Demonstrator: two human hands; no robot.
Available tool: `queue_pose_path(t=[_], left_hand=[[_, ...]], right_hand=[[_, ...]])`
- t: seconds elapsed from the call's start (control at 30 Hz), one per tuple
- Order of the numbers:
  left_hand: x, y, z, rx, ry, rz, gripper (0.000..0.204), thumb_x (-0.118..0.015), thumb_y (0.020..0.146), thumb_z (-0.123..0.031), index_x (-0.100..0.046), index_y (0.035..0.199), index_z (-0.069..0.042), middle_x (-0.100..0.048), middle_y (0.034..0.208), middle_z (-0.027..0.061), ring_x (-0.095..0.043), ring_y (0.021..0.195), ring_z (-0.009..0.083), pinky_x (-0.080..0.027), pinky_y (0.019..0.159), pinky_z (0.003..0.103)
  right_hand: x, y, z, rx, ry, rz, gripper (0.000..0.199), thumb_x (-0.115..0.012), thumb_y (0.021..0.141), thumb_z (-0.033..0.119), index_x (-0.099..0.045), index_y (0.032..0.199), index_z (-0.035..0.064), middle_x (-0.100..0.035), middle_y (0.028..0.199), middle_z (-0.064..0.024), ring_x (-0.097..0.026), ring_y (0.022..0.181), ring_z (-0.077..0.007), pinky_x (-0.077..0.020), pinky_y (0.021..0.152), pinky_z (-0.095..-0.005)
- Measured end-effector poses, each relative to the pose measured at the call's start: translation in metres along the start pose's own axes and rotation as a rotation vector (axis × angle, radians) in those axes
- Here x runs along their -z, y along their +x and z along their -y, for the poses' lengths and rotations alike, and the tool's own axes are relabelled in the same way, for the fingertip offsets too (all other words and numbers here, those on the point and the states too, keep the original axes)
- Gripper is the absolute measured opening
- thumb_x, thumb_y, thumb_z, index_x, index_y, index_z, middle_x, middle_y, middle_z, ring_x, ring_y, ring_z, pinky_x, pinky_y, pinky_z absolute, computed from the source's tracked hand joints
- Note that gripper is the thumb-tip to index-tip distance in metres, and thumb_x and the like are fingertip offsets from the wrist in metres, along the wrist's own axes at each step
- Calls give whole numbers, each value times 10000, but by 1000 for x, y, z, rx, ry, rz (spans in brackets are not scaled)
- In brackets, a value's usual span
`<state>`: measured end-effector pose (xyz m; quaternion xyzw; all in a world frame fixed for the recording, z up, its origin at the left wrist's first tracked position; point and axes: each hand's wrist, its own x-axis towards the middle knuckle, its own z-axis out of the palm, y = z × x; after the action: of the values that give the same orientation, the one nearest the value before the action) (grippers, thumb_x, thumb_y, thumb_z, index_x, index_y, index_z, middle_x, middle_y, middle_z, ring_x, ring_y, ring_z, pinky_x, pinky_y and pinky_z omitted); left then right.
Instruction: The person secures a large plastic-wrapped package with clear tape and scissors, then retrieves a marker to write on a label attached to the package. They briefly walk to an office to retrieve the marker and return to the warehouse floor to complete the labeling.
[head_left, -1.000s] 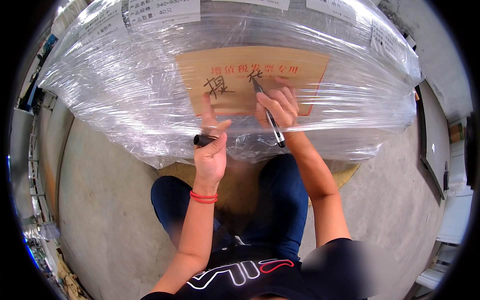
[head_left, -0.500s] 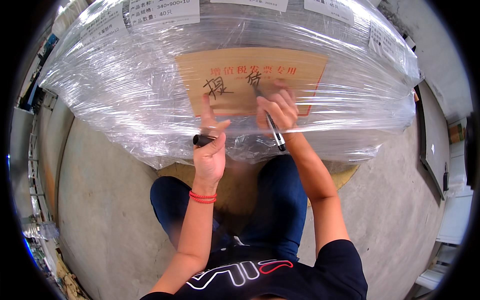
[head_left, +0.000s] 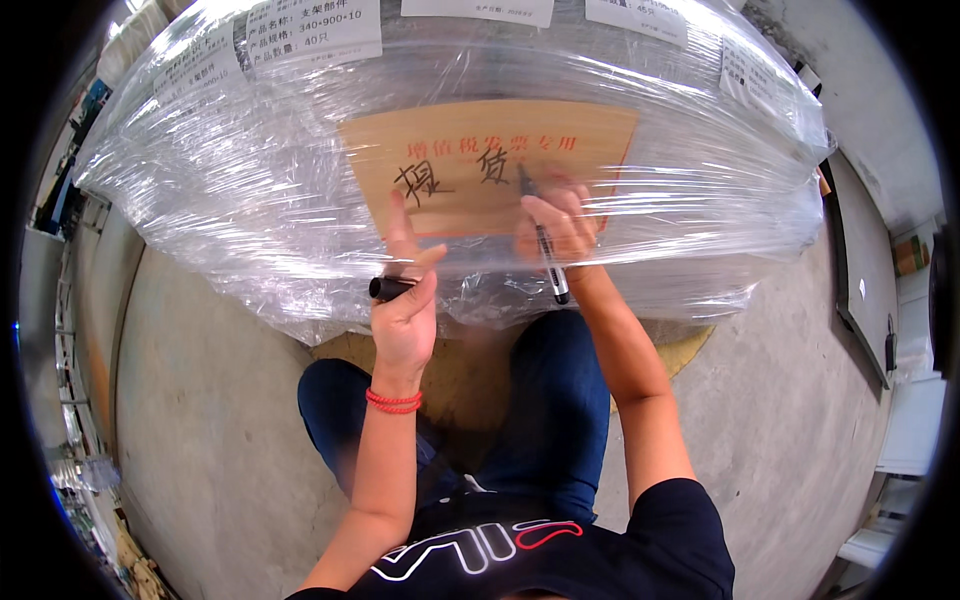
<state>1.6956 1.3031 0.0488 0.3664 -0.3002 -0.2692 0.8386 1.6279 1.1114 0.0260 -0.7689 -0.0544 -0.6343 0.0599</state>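
A tan paper envelope [head_left: 460,215] with red print and black handwriting lies on the near side of a large bundle wrapped in clear stretch film [head_left: 270,170]. In my right hand [head_left: 562,225] is a marker pen [head_left: 552,268], its tip at the envelope just right of the second handwritten character. My left hand [head_left: 407,320] grips a black pen cap [head_left: 388,288] by the thumb, while a finger stretches onto the envelope's lower left. The fingers of both hands look hazy, seemingly beneath a loose layer of film whose edge crosses them.
White printed labels [head_left: 315,32] line the bundle's top under the film. My bent knees [head_left: 560,390] are close to its near side, above a yellowish patch [head_left: 690,348] on the concrete floor [head_left: 220,400]. A dark flat panel [head_left: 868,270] leans at the right.
More strokes now complete the second handwritten character's lower part, and the pen tip has moved right of it. My left hand still holds the cap; the whole view has shifted slightly.
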Motion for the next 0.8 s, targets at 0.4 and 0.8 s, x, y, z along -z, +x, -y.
queue_pose_path(t=[0.4,0.8], left_hand=[[-2,-1,-5,-26,51,-12,193,-578,781,-112,-652,949,-54,-104,1465,114,35,1359,279,42,1061,446],[-2,-1,-2,-36,40,-32,172,-597,772,-115,-654,925,-60,-117,1461,119,32,1358,288,38,1064,446]], right_hand=[[12,4,-21,25,5,-43,239,-608,616,-32,-566,836,52,-528,691,-78,-516,624,-264,-501,700,-398],[20,1,-17,-4,-49,11,231,-618,580,-26,-557,787,54,-491,636,-71,-509,601,-256,-495,712,-386]])
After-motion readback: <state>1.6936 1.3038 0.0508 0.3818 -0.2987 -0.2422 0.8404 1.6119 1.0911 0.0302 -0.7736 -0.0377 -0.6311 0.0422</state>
